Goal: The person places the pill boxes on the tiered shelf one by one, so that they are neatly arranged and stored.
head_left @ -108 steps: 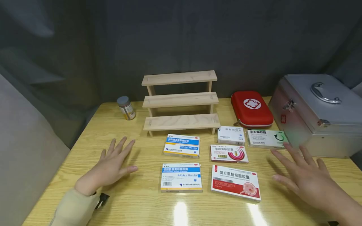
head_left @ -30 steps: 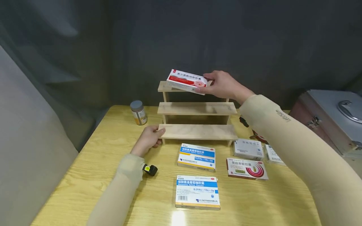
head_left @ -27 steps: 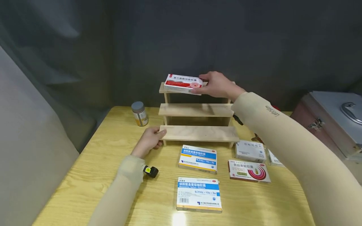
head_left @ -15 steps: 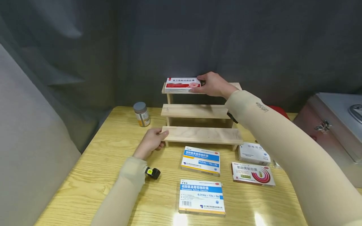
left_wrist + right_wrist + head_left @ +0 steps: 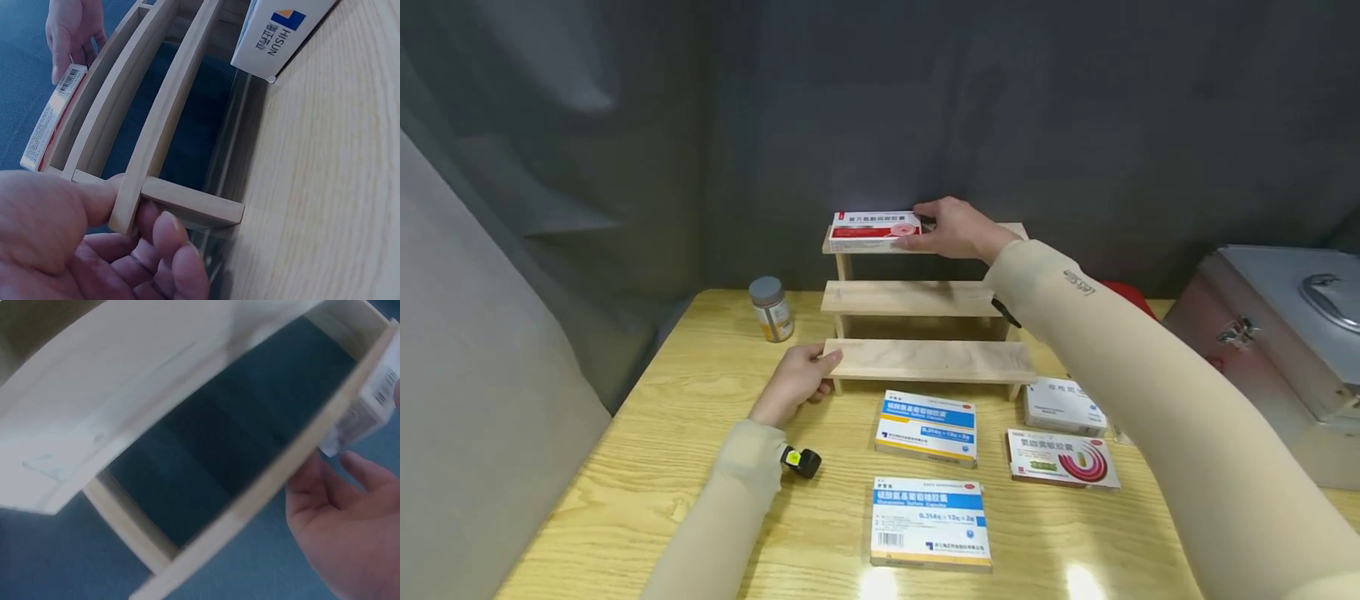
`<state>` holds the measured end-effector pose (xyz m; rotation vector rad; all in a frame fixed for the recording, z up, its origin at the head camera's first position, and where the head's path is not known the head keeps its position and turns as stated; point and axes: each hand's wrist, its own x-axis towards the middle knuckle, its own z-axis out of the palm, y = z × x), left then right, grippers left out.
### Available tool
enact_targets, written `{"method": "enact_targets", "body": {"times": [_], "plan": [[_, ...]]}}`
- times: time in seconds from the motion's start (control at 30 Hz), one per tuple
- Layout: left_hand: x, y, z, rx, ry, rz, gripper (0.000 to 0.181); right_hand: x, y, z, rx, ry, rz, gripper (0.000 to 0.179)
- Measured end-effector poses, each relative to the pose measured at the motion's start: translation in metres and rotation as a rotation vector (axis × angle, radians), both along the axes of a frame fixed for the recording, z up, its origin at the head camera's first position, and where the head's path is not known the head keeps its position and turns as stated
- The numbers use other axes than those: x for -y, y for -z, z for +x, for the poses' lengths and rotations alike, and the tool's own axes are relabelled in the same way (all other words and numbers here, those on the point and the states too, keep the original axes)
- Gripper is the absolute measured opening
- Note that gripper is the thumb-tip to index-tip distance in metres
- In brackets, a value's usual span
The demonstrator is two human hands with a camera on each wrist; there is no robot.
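Observation:
A three-tier wooden stand [image 5: 928,360] stands at the back of the table. On the left end of its top step lies a red and white medicine box [image 5: 872,233], roughly level. My right hand [image 5: 958,231] pinches the right end of that box between thumb and fingers. The left hand [image 5: 795,382] grips the left end of the lowest step; the left wrist view shows its thumb [image 5: 100,200] over the board and fingers curled beneath. In the right wrist view the box [image 5: 369,415] is partly cut off at the edge, beside the right hand [image 5: 350,519].
Two blue and white boxes [image 5: 925,427] [image 5: 931,525] lie before the stand. To their right are a pink-ringed box [image 5: 1063,458] and a white box [image 5: 1064,407]. A grey-capped bottle [image 5: 772,310] stands left. Behind the right arm are a red case [image 5: 1126,298] and a metal case [image 5: 1285,333].
Earlier both hands were spread over the table, with the red and white box lying front right. Within the last second, the right hand has lowered and levelled it onto the top step.

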<state>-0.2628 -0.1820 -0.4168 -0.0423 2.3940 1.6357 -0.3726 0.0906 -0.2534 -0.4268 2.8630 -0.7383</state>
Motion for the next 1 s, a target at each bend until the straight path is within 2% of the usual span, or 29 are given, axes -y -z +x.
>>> {"method": "enact_targets", "body": {"times": [0.17,0.33,0.5,0.63,0.83,1.0], "plan": [[0.011,-0.004,-0.004,-0.008,0.003,-0.025,0.064,-0.009,-0.014,0.022,-0.025,-0.043,-0.013,0.083],[0.024,-0.009,-0.011,-0.015,0.001,-0.033,0.066,-0.026,-0.018,0.066,-0.134,-0.084,-0.004,0.071],[0.035,-0.014,-0.018,-0.013,0.001,-0.052,0.066,-0.047,-0.002,0.119,-0.241,-0.054,-0.013,0.060],[0.045,-0.018,-0.021,-0.020,0.003,-0.069,0.065,-0.062,0.017,0.154,-0.236,-0.031,-0.038,0.056],[0.056,-0.021,-0.023,-0.013,0.011,-0.080,0.067,-0.072,0.042,0.184,-0.202,-0.034,-0.019,0.056],[0.062,-0.023,-0.022,-0.012,0.009,-0.078,0.067,-0.061,0.054,0.204,-0.188,-0.086,-0.006,0.052]]}}
